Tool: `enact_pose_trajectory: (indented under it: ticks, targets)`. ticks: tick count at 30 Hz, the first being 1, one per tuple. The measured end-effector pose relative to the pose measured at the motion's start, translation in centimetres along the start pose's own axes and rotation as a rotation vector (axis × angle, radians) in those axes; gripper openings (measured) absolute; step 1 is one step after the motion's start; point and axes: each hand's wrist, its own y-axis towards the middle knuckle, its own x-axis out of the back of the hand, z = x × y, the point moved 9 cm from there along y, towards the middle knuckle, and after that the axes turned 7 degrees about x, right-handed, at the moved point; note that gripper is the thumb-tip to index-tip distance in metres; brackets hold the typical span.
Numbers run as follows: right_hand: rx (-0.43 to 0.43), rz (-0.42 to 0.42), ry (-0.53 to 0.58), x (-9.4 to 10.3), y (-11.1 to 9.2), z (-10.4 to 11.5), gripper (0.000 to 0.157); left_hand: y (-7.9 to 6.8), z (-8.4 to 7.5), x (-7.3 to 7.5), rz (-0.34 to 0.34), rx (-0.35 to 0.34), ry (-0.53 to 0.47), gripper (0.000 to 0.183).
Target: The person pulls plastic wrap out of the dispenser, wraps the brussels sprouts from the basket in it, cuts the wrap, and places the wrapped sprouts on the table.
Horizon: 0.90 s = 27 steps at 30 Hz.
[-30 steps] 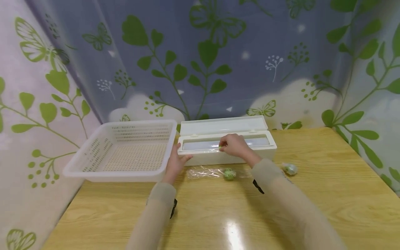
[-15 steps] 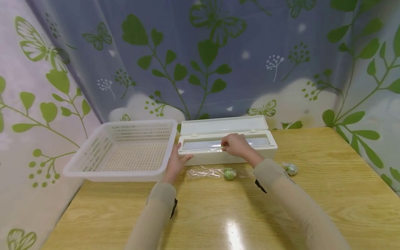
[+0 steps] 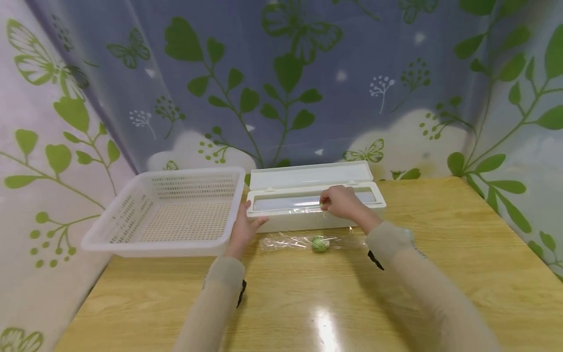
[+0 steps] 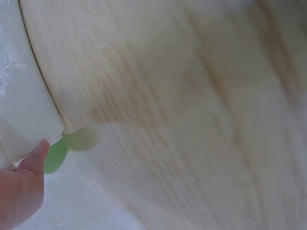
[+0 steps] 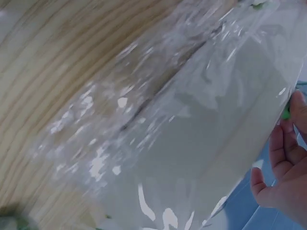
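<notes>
A white cling film dispenser (image 3: 308, 222) lies on the table with its lid (image 3: 312, 175) raised at the back. My left hand (image 3: 243, 230) holds its left end, thumb on the front face and fingers at the side. Thumb and fingers of my right hand (image 3: 345, 202) pinch the small green slide cutter (image 5: 286, 113) on the dispenser's front rail. Clear cling film (image 5: 158, 120) hangs over the front and spreads, crinkled, onto the table. On it rests a small green-and-white vegetable piece (image 3: 320, 243), its kind unclear.
Left of the dispenser stands a white perforated basket (image 3: 154, 247). Another small pale green piece (image 3: 407, 233) lies at the right, mostly behind my right sleeve. A patterned curtain (image 3: 246, 73) hangs behind the wooden table (image 3: 281, 293).
My right hand has slid a little to the right along the rail with the slide cutter. The left hand keeps its place on the dispenser. The head view has shifted slightly.
</notes>
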Motion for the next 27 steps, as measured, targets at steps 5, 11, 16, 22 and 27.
enact_pose_trajectory:
  ticks: [5,11,16,22,27]
  targets:
    - [-0.005,-0.017,0.002,0.7,-0.9,-1.2,0.009,0.0,-0.1,0.2,0.004,0.005,0.012,0.075]
    - [-0.018,-0.023,0.010,1.2,-2.2,-2.8,0.009,-0.2,-0.4,0.0,0.016,-0.023,0.001,0.073]
    - [-0.026,-0.053,0.030,1.6,-3.3,-4.4,0.010,0.0,-0.4,-0.3,0.018,-0.026,-0.007,0.073]
    - [-0.027,-0.098,0.049,1.5,-3.5,-5.0,0.008,-0.1,-0.3,-0.2,0.015,-0.007,-0.013,0.073]
    - [-0.010,-0.095,0.030,1.8,-4.1,-5.6,0.006,-0.2,-0.4,-0.2,0.013,-0.013,-0.010,0.073]
